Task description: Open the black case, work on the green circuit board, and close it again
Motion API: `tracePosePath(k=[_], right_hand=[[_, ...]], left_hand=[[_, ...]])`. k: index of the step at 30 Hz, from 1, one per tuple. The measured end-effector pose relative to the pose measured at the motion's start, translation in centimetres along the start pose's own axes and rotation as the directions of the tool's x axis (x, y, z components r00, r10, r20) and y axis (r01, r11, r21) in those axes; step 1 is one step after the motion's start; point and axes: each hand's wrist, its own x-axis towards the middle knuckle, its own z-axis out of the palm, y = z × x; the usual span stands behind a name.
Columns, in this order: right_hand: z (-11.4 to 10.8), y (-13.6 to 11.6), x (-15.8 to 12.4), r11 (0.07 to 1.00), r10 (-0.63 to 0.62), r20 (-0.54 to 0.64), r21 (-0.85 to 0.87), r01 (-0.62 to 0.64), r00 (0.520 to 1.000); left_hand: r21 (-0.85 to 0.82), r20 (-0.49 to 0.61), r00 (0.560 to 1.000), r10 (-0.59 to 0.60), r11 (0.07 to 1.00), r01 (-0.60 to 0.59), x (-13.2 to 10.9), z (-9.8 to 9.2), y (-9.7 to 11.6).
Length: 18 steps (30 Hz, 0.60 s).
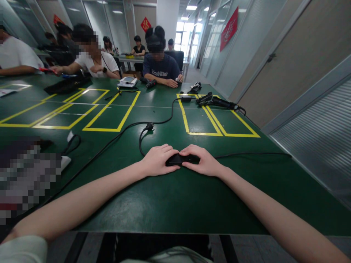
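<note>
Both my hands rest on the green table (170, 197) around a small black device (181, 159). My left hand (157, 160) curls over its left end, fingers closed on it. From the other side my right hand (204, 162) covers its right end, fingers wrapped over the top. The two hands nearly touch above the device. A black cable (246, 155) runs from under my right hand off to the right. Most of the device is hidden under my fingers.
A black cable with a plug (148, 127) loops just beyond my hands. Yellow tape rectangles (219, 124) mark the table. A black tool (216, 101) lies at the far right. Several people sit at the far and left sides. A blurred patch (27, 171) covers the near left.
</note>
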Motion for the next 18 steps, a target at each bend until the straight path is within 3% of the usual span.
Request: tracePosePath(k=[5,13,18], right_hand=[[-0.18,-0.12,0.16,0.992,-0.085,0.035,-0.088,0.088,0.996],[0.07,-0.25,0.14,0.946,-0.090,0.064,-0.305,0.106,0.994],[0.27,-0.34,0.16,0.938,-0.035,0.100,-0.339,0.067,0.994]], left_hand=[[0.028,-0.019,0.999,0.051,0.998,-0.050,-0.18,0.08,0.01],[0.090,-0.065,0.997,0.048,0.995,-0.042,-0.21,0.35,-0.03],[0.083,-0.053,0.998,0.012,0.996,-0.008,-0.17,0.50,0.03]])
